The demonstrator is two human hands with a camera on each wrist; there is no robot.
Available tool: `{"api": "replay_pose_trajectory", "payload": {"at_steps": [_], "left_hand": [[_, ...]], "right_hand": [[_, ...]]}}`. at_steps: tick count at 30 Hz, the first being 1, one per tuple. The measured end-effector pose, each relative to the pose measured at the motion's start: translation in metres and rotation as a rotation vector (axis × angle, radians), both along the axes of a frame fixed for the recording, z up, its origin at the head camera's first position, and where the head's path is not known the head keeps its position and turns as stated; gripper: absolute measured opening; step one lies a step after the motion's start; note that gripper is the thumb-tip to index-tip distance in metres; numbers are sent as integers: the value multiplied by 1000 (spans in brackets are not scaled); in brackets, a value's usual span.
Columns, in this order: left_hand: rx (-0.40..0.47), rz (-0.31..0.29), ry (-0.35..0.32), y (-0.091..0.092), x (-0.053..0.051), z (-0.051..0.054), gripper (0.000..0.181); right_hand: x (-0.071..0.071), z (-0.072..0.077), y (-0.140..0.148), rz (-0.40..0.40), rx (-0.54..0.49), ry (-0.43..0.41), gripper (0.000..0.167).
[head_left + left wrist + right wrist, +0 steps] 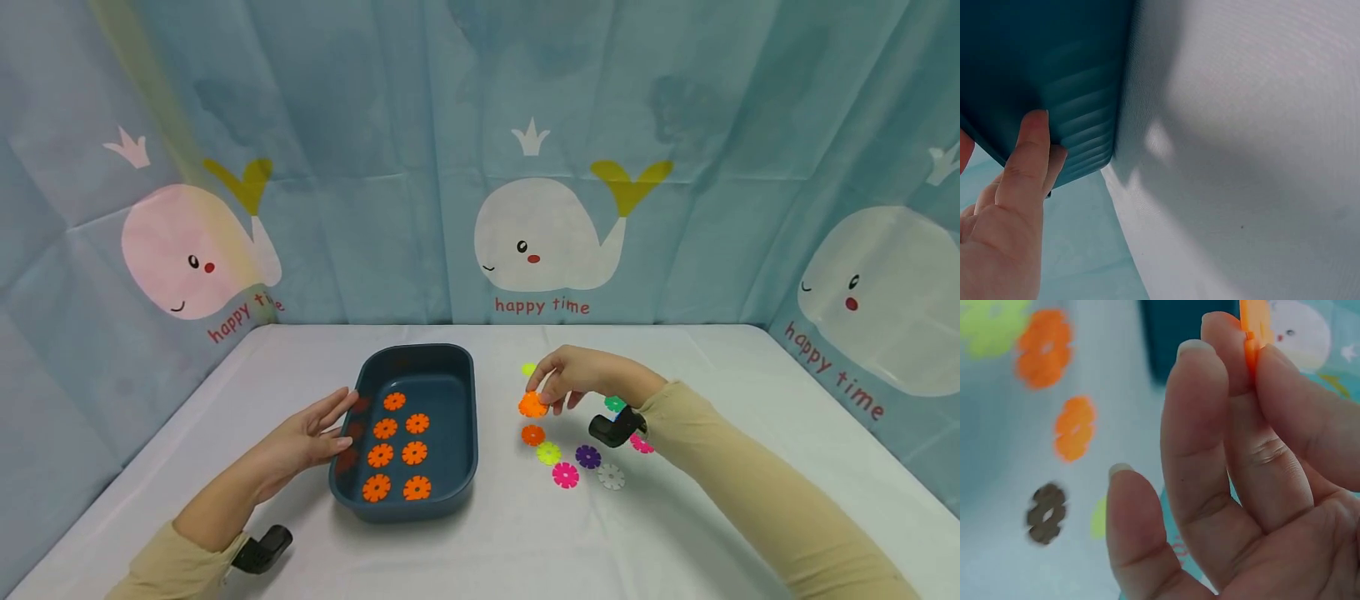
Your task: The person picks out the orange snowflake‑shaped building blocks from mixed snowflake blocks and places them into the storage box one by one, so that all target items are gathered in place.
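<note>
My left hand (pixel 296 437) touches the left side of a dark blue rectangular tub (pixel 450 408), fingers fairly straight against its ribbed outer wall (pixel 1082 119). Several orange flower-shaped plastic discs (pixel 380 455) lie spread on the tub's floor. To the right of the tub, my right hand (pixel 573 375) is raised over the table and pinches one orange disc (pixel 1254 334) between thumb and index finger; its other fingers are loosely bent. Below that hand lies another orange disc (pixel 533 435), with a yellow disc (pixel 549 453) close by.
Around the right hand lie more discs: pink (pixel 566 475), purple (pixel 588 457), white (pixel 611 477), green (pixel 614 403) and a yellow one at the back (pixel 528 369). The right forearm partly covers some. A white cloth (pixel 525 550) covers the table; a whale-print curtain (pixel 420 250) stands behind.
</note>
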State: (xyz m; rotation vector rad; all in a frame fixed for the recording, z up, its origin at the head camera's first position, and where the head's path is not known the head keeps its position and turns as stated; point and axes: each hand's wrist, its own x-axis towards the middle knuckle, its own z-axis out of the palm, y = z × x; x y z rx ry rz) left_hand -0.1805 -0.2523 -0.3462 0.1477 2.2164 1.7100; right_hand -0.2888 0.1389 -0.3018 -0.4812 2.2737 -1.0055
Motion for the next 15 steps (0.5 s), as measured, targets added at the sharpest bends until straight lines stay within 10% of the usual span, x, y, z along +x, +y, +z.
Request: {"api": "replay_pose_trajectory", "payload": {"at_steps": [15], "left_hand": [[-7, -10, 10, -2, 1, 0, 84]], "right_hand": [[0, 14, -43, -64, -148, 0, 22]]}}
